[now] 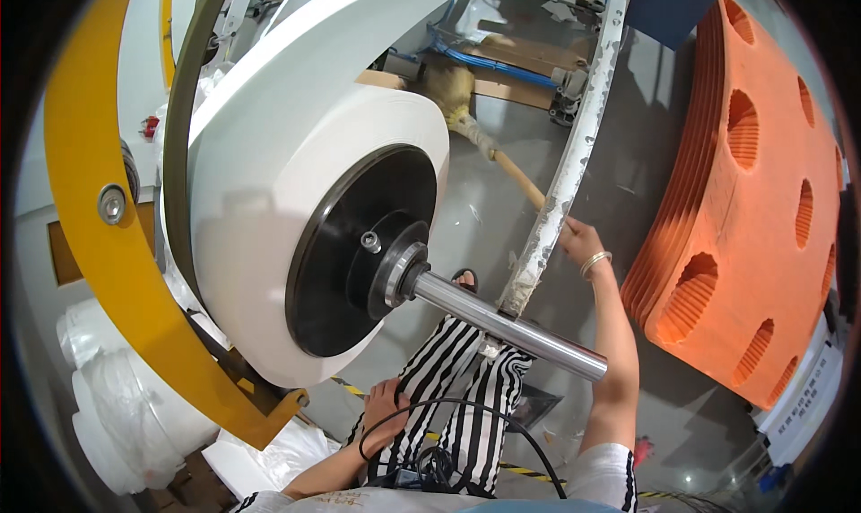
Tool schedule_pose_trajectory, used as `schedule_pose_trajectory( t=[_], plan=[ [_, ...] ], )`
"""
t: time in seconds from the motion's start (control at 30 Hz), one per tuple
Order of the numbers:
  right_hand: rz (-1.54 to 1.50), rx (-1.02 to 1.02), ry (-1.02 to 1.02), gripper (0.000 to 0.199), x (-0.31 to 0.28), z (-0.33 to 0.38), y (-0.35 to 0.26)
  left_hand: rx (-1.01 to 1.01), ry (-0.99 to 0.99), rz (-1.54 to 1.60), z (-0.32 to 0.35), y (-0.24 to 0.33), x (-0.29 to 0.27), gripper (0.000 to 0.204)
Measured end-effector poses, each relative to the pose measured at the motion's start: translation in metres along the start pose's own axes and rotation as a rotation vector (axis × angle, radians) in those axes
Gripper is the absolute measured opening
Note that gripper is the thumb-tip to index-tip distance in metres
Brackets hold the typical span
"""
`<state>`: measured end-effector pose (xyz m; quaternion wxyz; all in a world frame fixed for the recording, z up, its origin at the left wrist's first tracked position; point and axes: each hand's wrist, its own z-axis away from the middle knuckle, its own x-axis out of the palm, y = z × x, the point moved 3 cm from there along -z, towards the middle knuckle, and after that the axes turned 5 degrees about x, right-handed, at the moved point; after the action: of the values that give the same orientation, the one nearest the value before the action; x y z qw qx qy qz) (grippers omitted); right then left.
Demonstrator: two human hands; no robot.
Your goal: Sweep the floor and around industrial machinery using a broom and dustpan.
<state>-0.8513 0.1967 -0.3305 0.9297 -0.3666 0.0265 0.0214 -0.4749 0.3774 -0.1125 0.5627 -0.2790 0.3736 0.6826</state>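
Head view: right hand fingers closed around a mop handle beside the white roll; left hand rests flat on thigh, empty. Handle could snag the steel shaft.

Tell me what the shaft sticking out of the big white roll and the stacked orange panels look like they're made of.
Shaft: looks like polished steel, with bright mirror-like highlights along it. Orange panels: probably rigid foam or matte plastic, no shine, layered ribbed edges and oval cut-outs; can't tell which.
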Motion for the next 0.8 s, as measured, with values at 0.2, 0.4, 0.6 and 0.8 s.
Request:
schedule_pose_trajectory(
  t=[0.2,0.4,0.6,0.8],
  plan=[
    [0.039,-0.051,0.143,0.049,0.016,0.018,0.023,0.0,0.007,-0.019,-0.002,-0.002,-0.005,0.032],
    [-0.193,0.046,-0.044,0.042,0.01,-0.019,-0.002,0.01,0.008,-0.005,-0.012,0.016,-0.006,0.031],
    [0.274,0.035,-0.108,0.036,-0.024,0.022,-0.054,0.024,-0.002,-0.061,0.001,0.009,0.006,0.031],
    [0.504,0.425,-0.314,0.019,-0.027,0.168,0.059,-0.001,-0.035,-0.074,0.015,0.002,0.021,0.031]
  ],
)
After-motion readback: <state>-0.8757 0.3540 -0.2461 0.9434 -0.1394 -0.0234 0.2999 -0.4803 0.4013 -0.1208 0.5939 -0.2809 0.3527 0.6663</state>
